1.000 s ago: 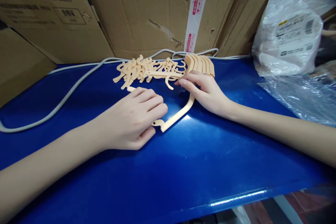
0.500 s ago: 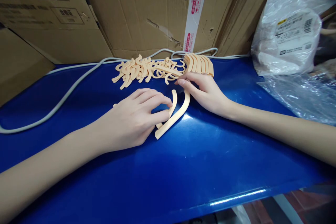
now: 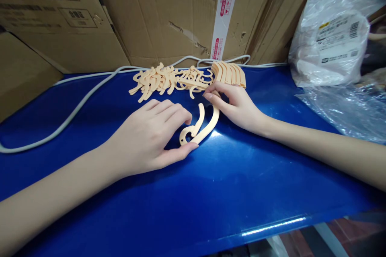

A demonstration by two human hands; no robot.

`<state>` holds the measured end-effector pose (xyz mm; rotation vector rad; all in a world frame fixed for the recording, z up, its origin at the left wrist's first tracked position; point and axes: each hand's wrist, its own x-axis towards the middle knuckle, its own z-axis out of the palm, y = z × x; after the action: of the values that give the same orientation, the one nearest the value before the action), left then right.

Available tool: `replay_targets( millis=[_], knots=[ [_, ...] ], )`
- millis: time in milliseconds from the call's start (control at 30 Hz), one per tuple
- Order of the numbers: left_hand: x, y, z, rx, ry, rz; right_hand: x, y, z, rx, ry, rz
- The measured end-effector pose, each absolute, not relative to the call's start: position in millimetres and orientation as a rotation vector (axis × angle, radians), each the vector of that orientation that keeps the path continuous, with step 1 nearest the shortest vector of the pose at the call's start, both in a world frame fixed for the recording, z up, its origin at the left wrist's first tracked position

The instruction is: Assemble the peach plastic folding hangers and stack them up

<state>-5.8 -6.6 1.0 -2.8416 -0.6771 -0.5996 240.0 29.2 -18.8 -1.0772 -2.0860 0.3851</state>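
Note:
A long curved beige piece (image 3: 209, 125) lies slanted on the blue table. My right hand (image 3: 233, 99) pinches its upper end between thumb and fingers. Against its lower left side are a short curved beige piece (image 3: 199, 118) and a hook-shaped beige piece (image 3: 182, 134) with a small hole. My left hand (image 3: 153, 134) is open around these lower parts, its thumb tip at the long piece's lower end and its bent fingers apart from the thumb. Part of the hook-shaped piece may be hidden by the pieces over it.
Behind my hands lie a heap of short curved beige pieces (image 3: 155, 81), a pile of beige hooks (image 3: 193, 75) and a row of long beige pieces (image 3: 229, 73). A grey cable (image 3: 87, 95) runs before cardboard boxes (image 3: 169, 12). Clear plastic bags (image 3: 331, 48) sit at right.
My left thumb and fingers have spread apart and let the short piece show. The hook-shaped piece has come into sight. My right hand stays nearly still at the upper end.

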Motion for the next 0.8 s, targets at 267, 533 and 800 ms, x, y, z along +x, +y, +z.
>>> replay_targets(
  millis=[267, 533, 800],
  knots=[
    [-6.4, -7.9, -1.5, -2.892, -0.691, -0.595, 239.7, 30.2, -20.2, -1.046, -2.101, 0.377],
    [-5.8, -7.3, -0.8, -2.883, -0.613, -0.617, 239.4, 30.5, -19.2, -1.054, -2.119, 0.376],
    [-4.2, -8.3, 0.4, -2.863, -0.585, -0.589, 240.0, 30.1, -19.9, -1.035, -2.116, 0.335]
  ],
)
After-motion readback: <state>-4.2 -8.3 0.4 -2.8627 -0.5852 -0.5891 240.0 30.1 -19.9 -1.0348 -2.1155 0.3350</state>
